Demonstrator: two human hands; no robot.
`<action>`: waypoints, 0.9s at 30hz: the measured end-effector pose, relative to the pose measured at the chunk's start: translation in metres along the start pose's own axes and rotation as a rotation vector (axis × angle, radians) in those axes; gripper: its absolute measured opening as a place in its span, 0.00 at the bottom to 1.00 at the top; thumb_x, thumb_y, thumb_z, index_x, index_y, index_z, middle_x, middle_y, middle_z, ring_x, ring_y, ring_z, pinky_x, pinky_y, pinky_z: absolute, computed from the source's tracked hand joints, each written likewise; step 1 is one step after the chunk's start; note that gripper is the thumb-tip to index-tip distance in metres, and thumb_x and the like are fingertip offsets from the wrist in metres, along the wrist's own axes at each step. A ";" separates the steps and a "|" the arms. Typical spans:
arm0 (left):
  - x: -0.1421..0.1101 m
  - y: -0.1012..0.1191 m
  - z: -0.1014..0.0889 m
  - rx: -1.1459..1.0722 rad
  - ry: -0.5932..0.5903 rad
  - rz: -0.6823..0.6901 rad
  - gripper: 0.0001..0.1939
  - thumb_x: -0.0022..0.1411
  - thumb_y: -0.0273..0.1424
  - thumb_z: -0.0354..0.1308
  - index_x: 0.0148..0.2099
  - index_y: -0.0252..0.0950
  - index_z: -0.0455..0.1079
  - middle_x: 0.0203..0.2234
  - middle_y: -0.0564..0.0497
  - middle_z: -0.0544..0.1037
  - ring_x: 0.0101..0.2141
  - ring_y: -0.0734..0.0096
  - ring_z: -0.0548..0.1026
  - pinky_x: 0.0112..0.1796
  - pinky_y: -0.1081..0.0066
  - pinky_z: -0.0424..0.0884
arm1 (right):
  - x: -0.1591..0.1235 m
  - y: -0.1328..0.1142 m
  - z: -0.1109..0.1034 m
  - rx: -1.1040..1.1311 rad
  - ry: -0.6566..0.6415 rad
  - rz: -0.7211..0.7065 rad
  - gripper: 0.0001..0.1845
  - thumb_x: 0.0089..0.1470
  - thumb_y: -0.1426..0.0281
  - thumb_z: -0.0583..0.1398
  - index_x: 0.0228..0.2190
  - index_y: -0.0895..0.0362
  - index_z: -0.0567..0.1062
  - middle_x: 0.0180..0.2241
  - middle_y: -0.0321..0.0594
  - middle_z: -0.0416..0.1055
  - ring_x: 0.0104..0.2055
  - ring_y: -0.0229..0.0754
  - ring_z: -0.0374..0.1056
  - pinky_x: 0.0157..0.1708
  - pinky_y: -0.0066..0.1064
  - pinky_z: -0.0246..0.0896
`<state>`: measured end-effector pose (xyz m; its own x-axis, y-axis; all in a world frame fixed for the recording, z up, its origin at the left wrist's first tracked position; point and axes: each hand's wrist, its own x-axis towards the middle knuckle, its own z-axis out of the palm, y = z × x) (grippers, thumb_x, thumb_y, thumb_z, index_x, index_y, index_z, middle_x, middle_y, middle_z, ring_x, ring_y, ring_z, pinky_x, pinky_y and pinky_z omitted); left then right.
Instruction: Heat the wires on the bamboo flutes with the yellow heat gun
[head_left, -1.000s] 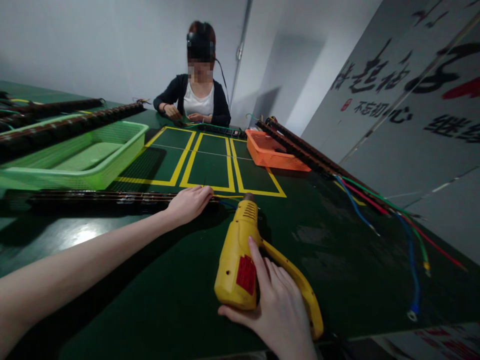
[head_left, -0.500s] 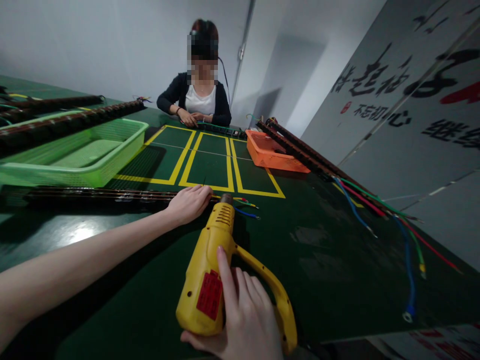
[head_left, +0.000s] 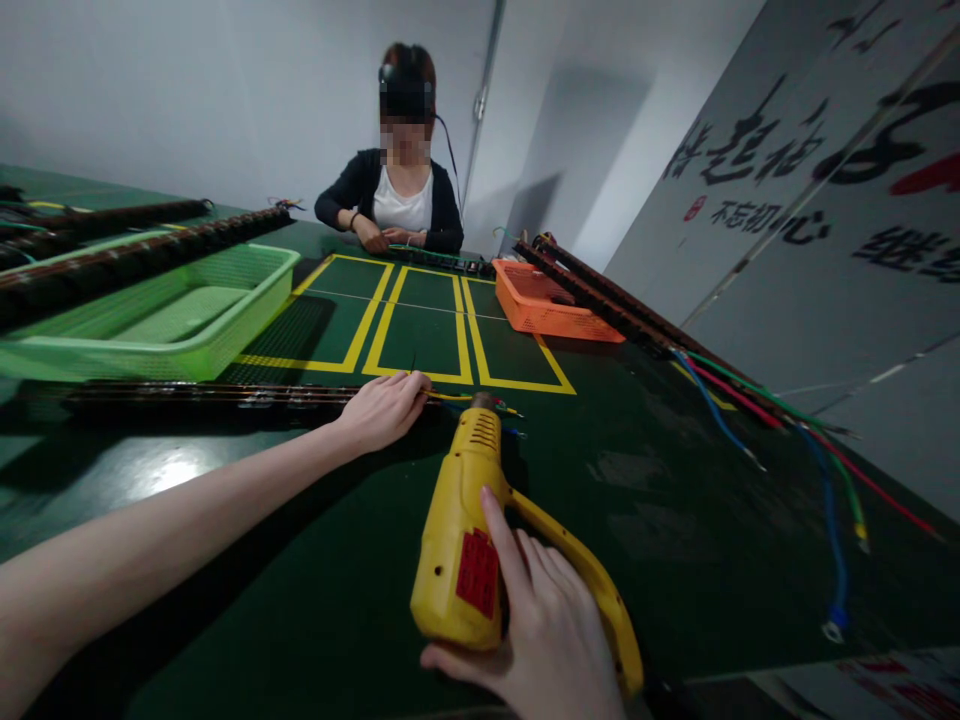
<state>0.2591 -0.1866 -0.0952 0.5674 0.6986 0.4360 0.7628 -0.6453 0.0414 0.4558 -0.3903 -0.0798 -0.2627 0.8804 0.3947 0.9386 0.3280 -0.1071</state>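
Observation:
In the head view, my right hand (head_left: 551, 615) grips a yellow heat gun (head_left: 454, 560) with a red label on its side, its index finger stretched along the body. The metal nozzle (head_left: 484, 401) points away from me, over the coloured wires (head_left: 450, 398). My left hand (head_left: 384, 410) is closed around these wires where they leave the right end of a long dark bar (head_left: 225, 397) lying on the table. Yellow and blue wire ends stick out to the right of my fingers, partly behind the nozzle.
A green basket (head_left: 247, 300) with long brown-black bars (head_left: 142, 250) across it stands at the left. An orange basket (head_left: 559, 318) carries more bars with loose wires (head_left: 821, 520) hanging to the right. Yellow tape (head_left: 420, 374) marks the green table. A co-worker (head_left: 405, 195) sits opposite.
My right hand has moved the heat gun to the right, so its nozzle now sits farther along the wires. My left hand keeps its hold, almost unmoved.

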 end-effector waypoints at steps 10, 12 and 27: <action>0.001 0.001 -0.001 0.017 -0.004 0.053 0.15 0.70 0.33 0.35 0.48 0.35 0.61 0.41 0.45 0.74 0.42 0.64 0.72 0.42 0.66 0.67 | -0.008 0.021 0.004 -0.101 0.038 0.128 0.61 0.40 0.35 0.55 0.64 0.58 0.44 0.41 0.47 0.71 0.39 0.52 0.69 0.37 0.42 0.67; 0.001 0.001 -0.001 0.016 -0.002 0.054 0.15 0.70 0.33 0.35 0.48 0.36 0.61 0.41 0.45 0.73 0.42 0.64 0.72 0.42 0.65 0.67 | -0.007 0.018 0.002 -0.114 0.046 0.108 0.61 0.40 0.35 0.55 0.63 0.59 0.44 0.41 0.48 0.72 0.38 0.52 0.69 0.35 0.41 0.67; -0.013 -0.003 -0.008 -0.105 0.094 0.042 0.15 0.67 0.30 0.40 0.54 0.36 0.57 0.55 0.43 0.63 0.48 0.63 0.70 0.47 0.62 0.69 | -0.002 -0.042 0.019 -0.142 0.156 -0.187 0.29 0.59 0.74 0.37 0.62 0.64 0.51 0.28 0.45 0.70 0.27 0.45 0.67 0.31 0.36 0.63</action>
<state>0.2468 -0.1960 -0.0939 0.5625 0.6415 0.5216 0.6996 -0.7055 0.1131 0.4122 -0.3996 -0.0939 -0.4066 0.7423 0.5327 0.9021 0.4185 0.1054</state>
